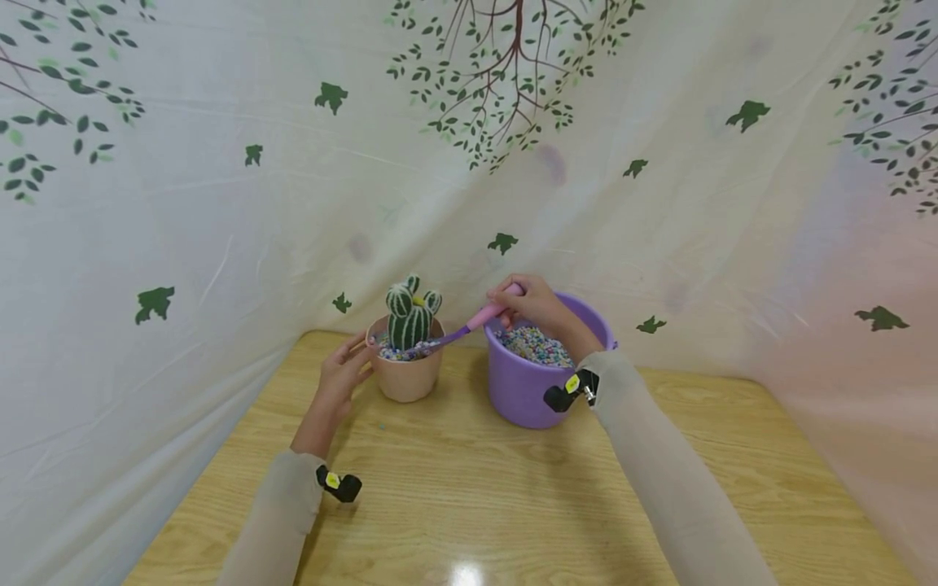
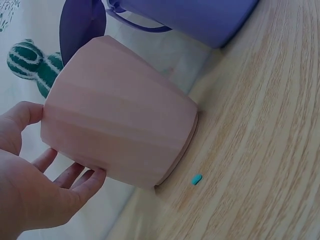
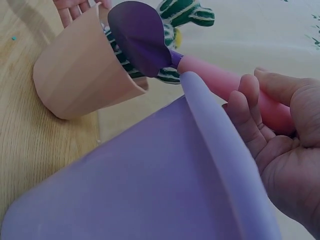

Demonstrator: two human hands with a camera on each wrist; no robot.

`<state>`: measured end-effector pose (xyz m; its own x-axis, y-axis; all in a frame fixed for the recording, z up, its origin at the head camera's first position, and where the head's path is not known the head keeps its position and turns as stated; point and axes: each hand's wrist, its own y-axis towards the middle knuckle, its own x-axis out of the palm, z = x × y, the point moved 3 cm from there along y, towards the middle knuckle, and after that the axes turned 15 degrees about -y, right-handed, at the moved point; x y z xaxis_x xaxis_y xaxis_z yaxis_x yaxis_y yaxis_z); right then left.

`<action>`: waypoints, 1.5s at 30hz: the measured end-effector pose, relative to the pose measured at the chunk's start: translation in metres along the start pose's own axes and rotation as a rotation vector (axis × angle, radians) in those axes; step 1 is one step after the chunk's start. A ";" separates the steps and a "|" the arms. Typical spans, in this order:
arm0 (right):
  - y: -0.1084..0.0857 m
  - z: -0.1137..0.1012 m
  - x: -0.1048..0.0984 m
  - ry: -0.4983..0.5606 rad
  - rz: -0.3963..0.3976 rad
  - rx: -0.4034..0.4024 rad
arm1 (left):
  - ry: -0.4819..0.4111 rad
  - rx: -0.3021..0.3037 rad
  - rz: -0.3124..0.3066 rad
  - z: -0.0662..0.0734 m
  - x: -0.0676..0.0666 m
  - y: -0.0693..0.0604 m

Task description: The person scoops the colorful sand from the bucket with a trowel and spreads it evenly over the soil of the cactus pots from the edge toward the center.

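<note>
My right hand (image 1: 538, 308) grips the pink handle of a small garden trowel (image 1: 485, 315). The trowel reaches left over the bucket's rim, its purple blade (image 3: 137, 37) at the mouth of the flower pot, tilted beside the cactus. Fingertips of my left hand (image 1: 342, 376) rest against the left side of the pale pink flower pot (image 1: 407, 381), spread along its wall and rim in the left wrist view. An artificial green cactus (image 1: 409, 327) with white stripes stands upright in the pot, among multicoloured granules (image 1: 392, 350). Whether granules lie on the blade cannot be told.
A purple bucket (image 1: 513, 391) of mixed coloured granules (image 1: 535, 345) stands right of the pot, beneath my right hand. One turquoise granule (image 2: 197, 179) lies on the wooden table (image 1: 454, 488) near the pot. Leaf-printed white cloth (image 1: 440, 203) hangs behind and along both sides.
</note>
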<state>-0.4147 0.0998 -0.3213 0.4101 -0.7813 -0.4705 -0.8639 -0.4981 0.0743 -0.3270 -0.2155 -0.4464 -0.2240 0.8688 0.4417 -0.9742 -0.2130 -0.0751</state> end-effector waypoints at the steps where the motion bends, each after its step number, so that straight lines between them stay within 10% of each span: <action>1: 0.000 0.001 0.000 -0.002 0.000 -0.001 | 0.002 -0.002 -0.003 0.000 0.000 0.000; 45: -0.001 -0.001 0.006 -0.010 0.034 0.023 | -0.015 0.002 0.048 0.001 -0.006 0.009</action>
<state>-0.4108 0.0955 -0.3237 0.3778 -0.7935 -0.4771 -0.8837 -0.4628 0.0700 -0.3347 -0.2233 -0.4488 -0.2697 0.8510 0.4507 -0.9623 -0.2551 -0.0941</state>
